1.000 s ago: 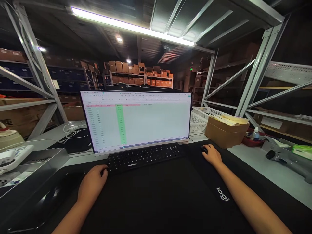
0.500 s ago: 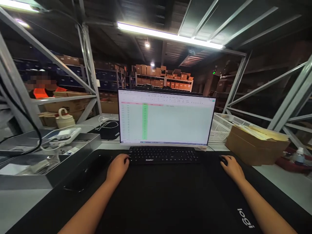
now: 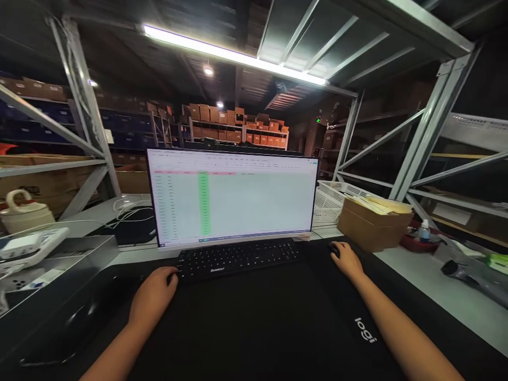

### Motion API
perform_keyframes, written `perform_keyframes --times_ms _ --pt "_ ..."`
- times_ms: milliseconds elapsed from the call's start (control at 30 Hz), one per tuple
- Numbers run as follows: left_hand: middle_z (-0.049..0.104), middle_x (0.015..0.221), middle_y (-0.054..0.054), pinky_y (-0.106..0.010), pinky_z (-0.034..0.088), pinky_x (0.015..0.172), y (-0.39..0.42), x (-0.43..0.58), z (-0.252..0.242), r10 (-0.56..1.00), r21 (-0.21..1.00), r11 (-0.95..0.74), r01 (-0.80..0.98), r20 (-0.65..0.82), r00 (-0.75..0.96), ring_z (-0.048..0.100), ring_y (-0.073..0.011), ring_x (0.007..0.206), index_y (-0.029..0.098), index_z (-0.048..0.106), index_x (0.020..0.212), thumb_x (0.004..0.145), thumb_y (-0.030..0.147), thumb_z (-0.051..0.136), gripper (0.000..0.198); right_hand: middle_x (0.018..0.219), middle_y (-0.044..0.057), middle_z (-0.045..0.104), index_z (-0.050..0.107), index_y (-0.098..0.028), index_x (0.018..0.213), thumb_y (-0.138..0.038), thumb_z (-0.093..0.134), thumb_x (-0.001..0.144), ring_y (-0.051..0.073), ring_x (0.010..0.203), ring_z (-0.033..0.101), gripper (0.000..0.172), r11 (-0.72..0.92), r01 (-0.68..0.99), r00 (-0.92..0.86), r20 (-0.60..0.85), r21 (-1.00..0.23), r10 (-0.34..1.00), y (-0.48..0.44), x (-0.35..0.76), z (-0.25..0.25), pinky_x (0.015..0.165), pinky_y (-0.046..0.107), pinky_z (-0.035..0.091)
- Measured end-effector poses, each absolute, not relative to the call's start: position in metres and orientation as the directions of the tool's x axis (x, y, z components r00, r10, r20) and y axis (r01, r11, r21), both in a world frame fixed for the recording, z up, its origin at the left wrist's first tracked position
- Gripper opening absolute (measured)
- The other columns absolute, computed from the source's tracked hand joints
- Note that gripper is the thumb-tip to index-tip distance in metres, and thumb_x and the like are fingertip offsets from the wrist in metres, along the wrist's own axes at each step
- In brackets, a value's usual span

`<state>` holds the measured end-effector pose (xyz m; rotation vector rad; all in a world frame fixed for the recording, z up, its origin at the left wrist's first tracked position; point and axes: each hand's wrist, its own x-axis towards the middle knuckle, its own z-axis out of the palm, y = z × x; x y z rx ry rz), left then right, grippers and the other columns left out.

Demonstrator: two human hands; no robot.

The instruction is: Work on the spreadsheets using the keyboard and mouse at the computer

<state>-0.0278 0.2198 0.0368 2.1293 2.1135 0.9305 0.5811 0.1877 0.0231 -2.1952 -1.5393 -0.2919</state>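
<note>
My left hand [image 3: 153,299] rests on the black desk mat [image 3: 262,328] with its fingers curled, the fingertips at the left corner of the black keyboard [image 3: 238,257]. My right hand [image 3: 346,260] lies cupped over a black mouse [image 3: 334,248] on the mat's right side. Behind the keyboard stands a monitor [image 3: 234,197] showing a spreadsheet with one green column.
An open cardboard box [image 3: 373,222] and white plastic baskets [image 3: 337,198] stand right of the monitor. A handheld scanner [image 3: 456,269] lies far right. At left a clear tray [image 3: 59,275] holds small devices, with cables behind. Metal shelving frames surround the desk.
The view has swung back to the right, so the monitor sits further left in the picture and the person in orange at left is out of sight. Both hands stay where they were.
</note>
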Motion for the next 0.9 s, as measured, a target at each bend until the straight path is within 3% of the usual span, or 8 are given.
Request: perform_keyframes --times_ms 300,900 --pt "0.072 0.126 -0.013 -0.041 0.055 0.095 0.221 -0.031 0.036 0.917 0.377 -0.066 0.924 0.388 -0.093 0.067 -0.0308 0.115 0.018 0.072 0.111 0.088 0.042 0.035 0.05 0.132 0.007 0.061 0.065 -0.029 0.127 -0.028 0.056 0.087 0.022 0.111 0.061 0.04 -0.309 0.922 0.381 0.406 -0.233 0.831 0.176 0.573 0.031 0.091 0.033 0.042" --pt "0.071 0.126 -0.014 -0.046 0.054 0.097 0.23 -0.038 0.027 0.915 0.353 -0.097 0.931 0.4 -0.056 0.065 -0.0324 0.115 0.017 0.071 0.111 0.089 0.043 0.036 0.048 0.134 0.007 0.06 0.064 -0.03 0.129 -0.03 0.054 0.088 0.022 0.11 0.061 0.042 -0.338 0.917 0.395 0.378 -0.209 0.837 0.173 0.568 0.037 0.088 0.033 0.042"
